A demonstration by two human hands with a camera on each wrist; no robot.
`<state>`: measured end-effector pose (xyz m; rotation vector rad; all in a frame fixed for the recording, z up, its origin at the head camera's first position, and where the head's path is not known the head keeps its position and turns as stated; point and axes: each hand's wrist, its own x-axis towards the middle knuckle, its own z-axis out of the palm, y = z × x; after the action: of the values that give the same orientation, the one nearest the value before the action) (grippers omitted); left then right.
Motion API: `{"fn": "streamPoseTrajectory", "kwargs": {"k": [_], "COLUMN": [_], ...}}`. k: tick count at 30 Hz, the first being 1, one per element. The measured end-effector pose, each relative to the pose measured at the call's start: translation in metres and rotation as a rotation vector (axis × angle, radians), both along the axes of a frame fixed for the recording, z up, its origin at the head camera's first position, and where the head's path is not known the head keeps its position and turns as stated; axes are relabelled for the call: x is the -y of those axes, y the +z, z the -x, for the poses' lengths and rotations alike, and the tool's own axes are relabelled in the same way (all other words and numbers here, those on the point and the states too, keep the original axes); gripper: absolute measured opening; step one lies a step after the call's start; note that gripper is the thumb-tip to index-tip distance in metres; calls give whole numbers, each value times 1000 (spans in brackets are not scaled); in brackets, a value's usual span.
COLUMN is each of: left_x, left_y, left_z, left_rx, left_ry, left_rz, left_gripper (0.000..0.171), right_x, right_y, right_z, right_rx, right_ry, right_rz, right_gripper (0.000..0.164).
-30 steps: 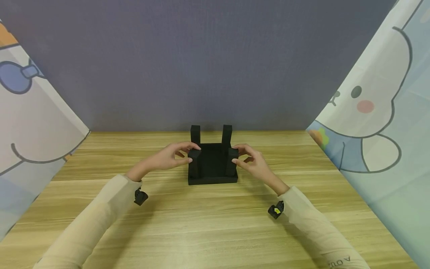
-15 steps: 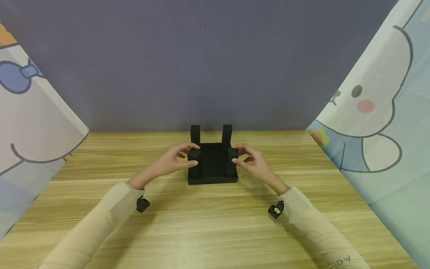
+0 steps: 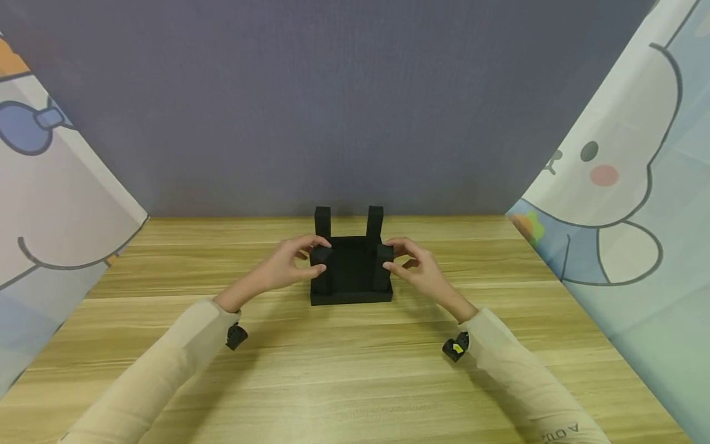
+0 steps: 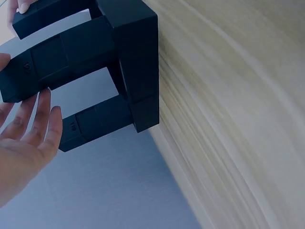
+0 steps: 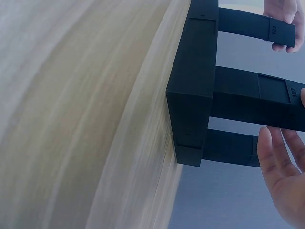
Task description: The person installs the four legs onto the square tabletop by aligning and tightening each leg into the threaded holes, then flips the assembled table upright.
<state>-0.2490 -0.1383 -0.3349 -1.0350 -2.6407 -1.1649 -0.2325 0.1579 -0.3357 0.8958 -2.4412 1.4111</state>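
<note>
A black square base (image 3: 351,298) stands on the table with an upright post at each corner. My left hand (image 3: 281,266) holds the top of the front left post (image 3: 322,282), thumb on the near face and fingers behind. At the front right post (image 3: 381,279), my right hand (image 3: 420,270) pinches the top in the same way. The back left post (image 3: 323,221) and back right post (image 3: 375,221) rise behind, untouched. In the left wrist view the gripped post (image 4: 50,57) shows a raised panel and a small embossed marking; the right wrist view shows another marked post (image 5: 252,95).
The wood-grain table (image 3: 344,382) spreads around the base. A grey fabric panel (image 3: 344,111) stands behind it, and cartoon-printed sheets hang on the left (image 3: 61,179) and right (image 3: 638,154). Small black wrist cameras hang under both sleeves.
My left thumb has shifted right across the near face of its post, and the left wrist has come slightly right and nearer. The right hand and the base have stayed put.
</note>
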Motion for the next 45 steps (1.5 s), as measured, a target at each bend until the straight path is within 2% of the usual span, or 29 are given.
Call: {"fn": "streamPoseTrajectory", "kwargs": {"k": [7,10,13,21,25,29,31,37,41,45], "left_x": [4,4,3,0,-1,0,1,5,6,5], "left_y": [3,3,3,0,-1,-1,0,3,3,0], "left_z": [4,4,1,-7,-9,-8,-7,-3,-3,-6], "left_rx": [21,40,47,25,22,18,25,99,105,80], "left_ry": [-86,-86,-63,70,97,77,46,-31,-37,9], "left_rz": [38,43,36,-13,-31,-30,-27,-16,-15,-31], "left_gripper": [40,42,46,50,48,46,46,48,49,49], "right_x": [0,-1,-1,0,0,0,0,0,0,0], "right_y": [0,0,0,0,1,1,1,0,0,0], "right_z": [0,-1,-1,0,-1,-1,-1,-1,-1,-1], "right_rx": [-4,-4,-7,-7,-5,-3,-1,2,1,-4], "right_ry": [5,7,7,-4,-5,0,1,-4,-3,-3], "right_rz": [0,0,-3,-9,-9,-5,-3,-7,-9,-8], "right_gripper": [37,37,37,36,36,36,36,37,37,37]}}
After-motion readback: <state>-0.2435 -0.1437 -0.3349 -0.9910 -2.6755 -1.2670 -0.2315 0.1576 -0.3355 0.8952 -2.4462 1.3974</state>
